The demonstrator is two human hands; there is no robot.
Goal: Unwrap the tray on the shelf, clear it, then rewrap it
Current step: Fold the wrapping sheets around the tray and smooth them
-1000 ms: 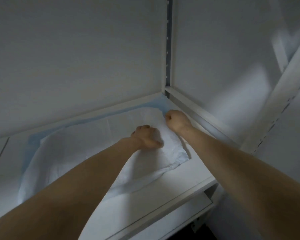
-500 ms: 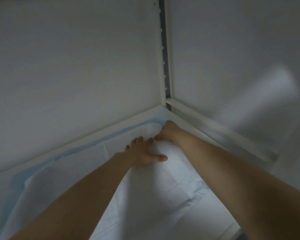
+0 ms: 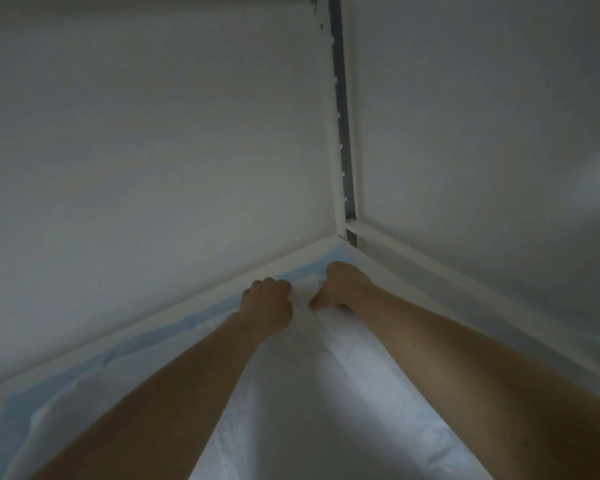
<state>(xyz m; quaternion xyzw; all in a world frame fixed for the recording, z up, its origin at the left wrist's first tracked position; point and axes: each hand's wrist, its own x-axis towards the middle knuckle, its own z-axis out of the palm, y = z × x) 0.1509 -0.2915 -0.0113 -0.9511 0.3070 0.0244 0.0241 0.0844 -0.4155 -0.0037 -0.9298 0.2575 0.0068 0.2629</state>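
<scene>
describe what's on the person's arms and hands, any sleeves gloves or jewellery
The left hand and right hand are ungloved, and both forearms are bare to the frame's edge, no sleeve in view. No watch, band or ring shows, though the light is dim.

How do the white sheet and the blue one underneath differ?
The white wrap sheet lies on top, bunched where the left hand and right hand grip it; the pale blue sheet lies flatter beneath. White spreads wide; blue shows only a strip by the wall. Both look thin.
</scene>
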